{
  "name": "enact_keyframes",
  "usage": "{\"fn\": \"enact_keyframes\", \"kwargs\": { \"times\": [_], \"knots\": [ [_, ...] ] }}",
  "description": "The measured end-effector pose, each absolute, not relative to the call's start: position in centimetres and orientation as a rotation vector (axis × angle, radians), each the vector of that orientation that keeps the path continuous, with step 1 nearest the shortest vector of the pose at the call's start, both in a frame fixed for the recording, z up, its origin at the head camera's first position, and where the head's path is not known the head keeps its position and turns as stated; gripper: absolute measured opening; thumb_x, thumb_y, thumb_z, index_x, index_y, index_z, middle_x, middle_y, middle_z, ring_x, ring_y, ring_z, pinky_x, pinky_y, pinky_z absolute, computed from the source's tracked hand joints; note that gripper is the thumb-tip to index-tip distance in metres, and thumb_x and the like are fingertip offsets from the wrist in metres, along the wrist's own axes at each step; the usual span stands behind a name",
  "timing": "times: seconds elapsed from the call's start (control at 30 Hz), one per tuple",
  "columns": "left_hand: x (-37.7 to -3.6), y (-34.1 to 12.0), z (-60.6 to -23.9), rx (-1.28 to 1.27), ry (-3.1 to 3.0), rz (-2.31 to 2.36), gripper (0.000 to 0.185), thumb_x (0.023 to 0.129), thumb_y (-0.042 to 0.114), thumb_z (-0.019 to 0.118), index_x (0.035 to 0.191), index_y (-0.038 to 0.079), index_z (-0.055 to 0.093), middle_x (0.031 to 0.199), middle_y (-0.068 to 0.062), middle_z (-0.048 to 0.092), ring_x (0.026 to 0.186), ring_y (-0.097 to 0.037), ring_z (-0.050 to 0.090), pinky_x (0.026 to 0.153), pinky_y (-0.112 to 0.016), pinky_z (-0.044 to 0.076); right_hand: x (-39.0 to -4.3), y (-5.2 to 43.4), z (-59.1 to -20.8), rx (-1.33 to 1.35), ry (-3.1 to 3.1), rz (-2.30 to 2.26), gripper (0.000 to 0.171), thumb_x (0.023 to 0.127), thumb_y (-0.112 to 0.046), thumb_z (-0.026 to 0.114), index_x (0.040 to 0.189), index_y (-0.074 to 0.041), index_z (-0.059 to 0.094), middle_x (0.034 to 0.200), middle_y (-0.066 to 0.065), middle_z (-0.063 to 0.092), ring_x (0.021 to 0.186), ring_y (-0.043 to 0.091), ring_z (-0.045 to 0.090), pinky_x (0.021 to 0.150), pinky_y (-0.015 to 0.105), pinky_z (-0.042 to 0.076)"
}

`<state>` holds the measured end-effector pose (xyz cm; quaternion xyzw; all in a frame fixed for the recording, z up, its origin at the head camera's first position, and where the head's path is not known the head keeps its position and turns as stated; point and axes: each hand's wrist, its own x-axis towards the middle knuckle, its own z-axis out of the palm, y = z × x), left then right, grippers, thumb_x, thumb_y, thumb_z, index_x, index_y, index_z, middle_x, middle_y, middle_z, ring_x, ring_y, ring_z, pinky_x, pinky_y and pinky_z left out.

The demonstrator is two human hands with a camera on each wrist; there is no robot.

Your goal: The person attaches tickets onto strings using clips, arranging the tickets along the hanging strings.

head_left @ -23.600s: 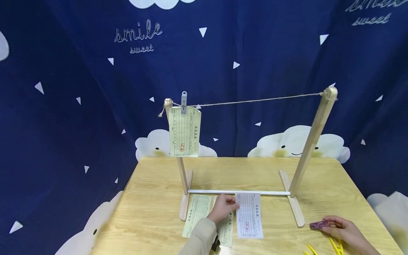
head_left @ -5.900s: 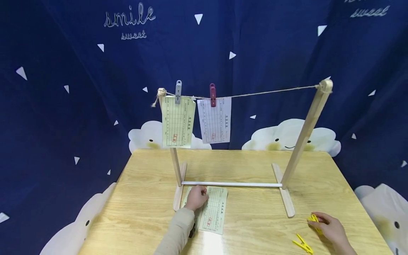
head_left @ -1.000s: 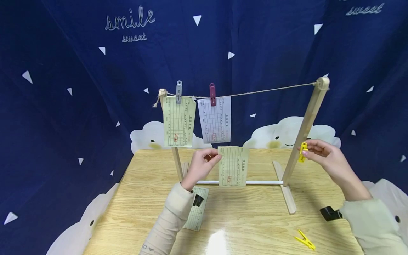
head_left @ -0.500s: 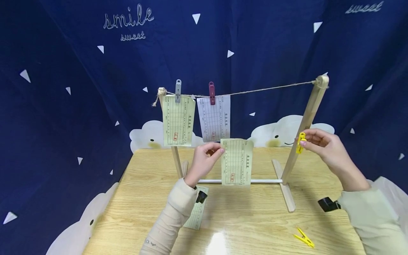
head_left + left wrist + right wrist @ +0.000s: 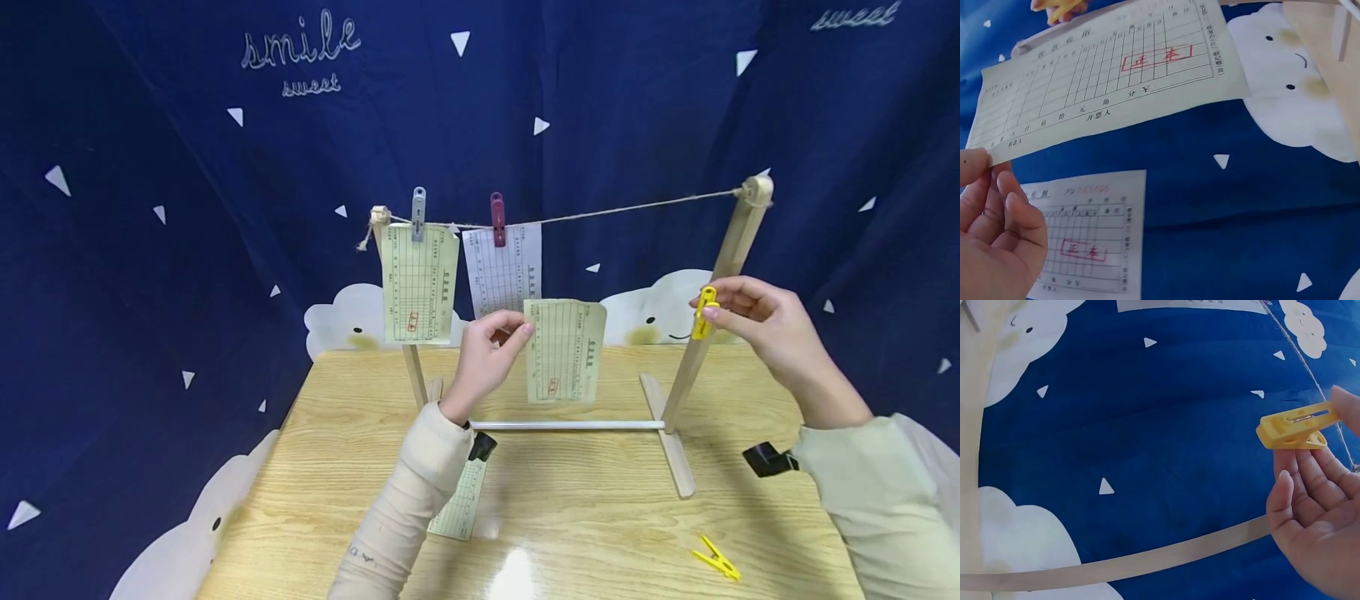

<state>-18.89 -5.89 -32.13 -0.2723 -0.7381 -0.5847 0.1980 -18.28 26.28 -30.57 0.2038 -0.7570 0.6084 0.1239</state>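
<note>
My left hand pinches a pale green receipt slip by its upper left edge; the slip hangs upright below the twine. In the left wrist view, thumb and fingers grip one corner of that slip. My right hand holds a yellow clothespin in front of the right post, and the right wrist view shows this clothespin between thumb and fingers. On the twine, a grey clothespin carries another green slip, and a dark red clothespin carries a white slip, partly hidden.
The wooden stand has a left post, a right post and a white crossbar. One more green slip lies on the table, partly behind my left wrist. A second yellow clothespin lies at the front right.
Over the last second both hands rose, the slip moving up and slightly right, the yellow clothespin up. Earlier, the white slip went from table to twine under the dark red clothespin.
</note>
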Motion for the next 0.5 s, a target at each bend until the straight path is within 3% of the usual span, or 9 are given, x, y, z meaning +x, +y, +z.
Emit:
{"fn": "enact_keyframes", "kwargs": {
  "times": [0.5],
  "knots": [
    [-21.5,-5.4,-31.5,-0.785,-2.019,-1.571,0.010,0.085,0.002,0.059,0.082,-0.006,0.064,0.074,-0.014,0.063,0.064,-0.014,0.054,0.055,-0.022,0.045,-18.4,25.0,-28.4,0.687,-2.043,1.902,0.020,0.083,0.009,0.059,0.100,0.000,0.062,0.088,0.000,0.067,0.074,0.009,0.059,0.067,0.014,0.046]
  ]
}}
